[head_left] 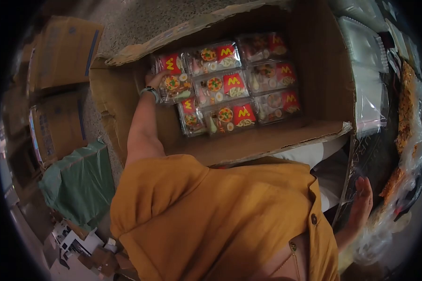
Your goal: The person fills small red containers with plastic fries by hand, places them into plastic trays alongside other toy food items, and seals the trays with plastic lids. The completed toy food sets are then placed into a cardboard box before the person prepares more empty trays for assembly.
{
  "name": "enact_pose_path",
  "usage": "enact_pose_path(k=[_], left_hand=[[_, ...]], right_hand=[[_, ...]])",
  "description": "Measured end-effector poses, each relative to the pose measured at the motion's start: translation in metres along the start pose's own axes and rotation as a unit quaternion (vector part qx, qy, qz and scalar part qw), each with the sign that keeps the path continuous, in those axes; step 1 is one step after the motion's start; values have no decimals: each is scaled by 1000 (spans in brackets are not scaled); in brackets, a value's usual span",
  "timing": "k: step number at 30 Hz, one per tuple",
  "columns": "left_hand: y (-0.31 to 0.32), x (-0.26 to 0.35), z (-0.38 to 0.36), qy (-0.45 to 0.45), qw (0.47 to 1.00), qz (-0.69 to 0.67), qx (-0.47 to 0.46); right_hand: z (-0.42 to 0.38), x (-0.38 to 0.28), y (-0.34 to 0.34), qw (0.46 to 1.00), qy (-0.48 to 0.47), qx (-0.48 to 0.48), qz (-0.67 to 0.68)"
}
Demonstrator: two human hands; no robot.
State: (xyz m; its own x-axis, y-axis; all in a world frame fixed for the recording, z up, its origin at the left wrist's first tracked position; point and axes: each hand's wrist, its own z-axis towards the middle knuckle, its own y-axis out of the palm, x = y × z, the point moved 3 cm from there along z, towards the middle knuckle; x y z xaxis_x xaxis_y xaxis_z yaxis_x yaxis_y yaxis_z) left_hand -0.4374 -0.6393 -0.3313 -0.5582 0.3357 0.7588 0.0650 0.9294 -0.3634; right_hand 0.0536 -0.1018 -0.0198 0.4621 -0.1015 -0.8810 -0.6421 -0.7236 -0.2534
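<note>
You look down into a big open cardboard box (323, 70) that stands on the floor in front of you. Its walls are brown and plain, and the upper flap is torn and rough at the edge. Inside lie clear plastic packs of small toy food, each with a red card that carries a yellow letter M. You can count about nine packs, set close together in three rows, flat and touching each other. The plastic is shiny and reflects the light, so the small pieces inside are hard to tell.

Your left hand (157, 79) reaches into the box at its left side. It rests on the pack (173, 84) in the left corner and the fingers seem to grasp its edge, but the pack hides part of them, so you cannot tell how firmly it is held. A light band (150, 91) sits on this wrist.

Your right hand (361, 201) hangs open beside your body, at the right, with the fingers loose and nothing in it. It is near the dark edge of the counter (375, 159).

On this counter lies a stack of white flat trays (368, 61) and a clear bag (408, 122) with something orange and crumbly inside.

At the left, on the floor, stand two more closed cardboard boxes (61, 51) and a green cloth-like sheet (79, 182).
</note>
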Motion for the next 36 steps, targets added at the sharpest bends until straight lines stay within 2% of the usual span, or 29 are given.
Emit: enact_pose_path(k=[1,2,3,4,5,6,8,9,11,12,15,18,19,20,21,22,23,24,25,26,28,29,30,31,33,35,36], left_hand=[[6,-4,5,-19,992,-93,-80],[0,-44,53,-71,989,-82,-104],[3,-41,46,-104,980,-127,-116],[7,-37,39,-136,968,-170,-128],[3,-76,80,-140,963,-184,-138],[4,-95,101,-140,963,-183,-142],[3,-119,126,-119,986,-95,-67],[6,-108,110,-127,988,-71,-49],[14,-75,71,-113,990,-73,-32],[16,-65,57,-99,992,-75,-12],[19,-70,51,-58,993,-102,-7],[20,-76,61,-29,997,-76,5],[19,-79,68,-25,997,-73,0],[14,-81,85,14,997,73,35],[15,-69,85,52,972,217,73],[17,-64,81,57,972,219,69],[20,-43,61,25,960,270,64],[24,-26,46,-3,946,319,61],[25,-27,52,31,936,350,20],[27,-29,60,67,923,379,-19],[41,0,10,4,933,352,-67],[48,30,-19,44,835,540,-98],[60,43,-29,73,788,597,-135],[76,57,-36,100,733,652,-169],[118,124,-105,156,697,624,-317],[160,194,-182,184,715,514,-436],[180,230,-217,262,734,427,-459]], right_hand=[[-6,10,-11,1000,3,9,-2],[-12,27,-23,997,55,60,-18],[-18,48,-38,988,105,109,-30],[-26,81,-69,987,108,114,-30],[-39,116,-101,980,142,105,90],[-58,137,-120,958,171,95,210],[-101,147,-131,952,183,102,223],[-119,150,-133,947,194,102,236],[-165,136,-109,861,314,319,244],[-142,124,-65,859,313,323,246],[-94,98,50,864,388,297,122],[-59,74,124,853,450,263,2],[-52,68,138,852,450,267,8],[-43,60,151,847,468,248,-39],[-40,54,158,840,485,228,-86],[-42,47,162,827,504,209,-132],[-47,42,162,812,522,191,-175],[-53,39,148,798,536,174,-215],[-73,43,113,782,547,155,-254],[-105,55,61,766,556,137,-293],[-204,107,-89,733,564,108,-365],[-263,150,-174,722,563,99,-390],[-251,148,-191,807,437,159,-363],[-244,136,-209,868,302,219,-328],[-182,38,-151,839,89,233,-484],[-131,-9,-127,737,-38,265,-620],[-99,-36,-108,771,-56,241,-587]])
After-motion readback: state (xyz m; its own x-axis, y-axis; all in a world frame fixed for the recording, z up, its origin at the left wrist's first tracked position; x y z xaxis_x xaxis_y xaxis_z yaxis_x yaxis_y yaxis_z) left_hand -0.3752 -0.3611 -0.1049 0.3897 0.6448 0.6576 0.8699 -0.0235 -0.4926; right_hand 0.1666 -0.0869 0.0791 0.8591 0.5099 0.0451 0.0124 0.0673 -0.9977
